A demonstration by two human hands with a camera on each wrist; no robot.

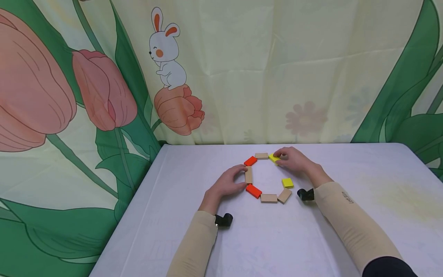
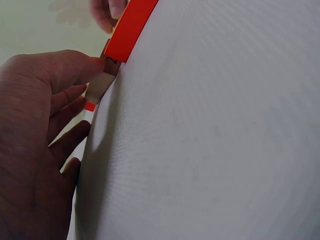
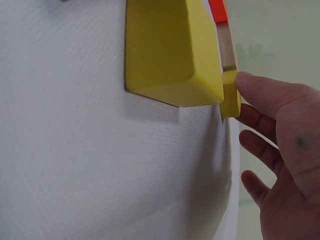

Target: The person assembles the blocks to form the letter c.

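Note:
Several plain wooden blocks, two red blocks [image 1: 253,191] [image 1: 250,161] and two yellow ones lie in a ring with a gap on its right. At the ring's left side my left hand [image 1: 228,181] holds a plain wooden block [image 1: 248,175] by its ends between thumb and index finger; its other fingers are spread. My right hand [image 1: 293,159] pinches a yellow block [image 1: 274,159] at the far right, beside another plain block [image 1: 262,156]. The second yellow block [image 1: 287,183] looms close in the right wrist view.
Two more plain blocks, one [image 1: 268,198] straight and one [image 1: 285,195] slanted, form the near side of the ring. A white cloth covers the table [image 1: 270,242]. Behind its far edge hangs a curtain [image 1: 242,96] printed with tulips and a rabbit.

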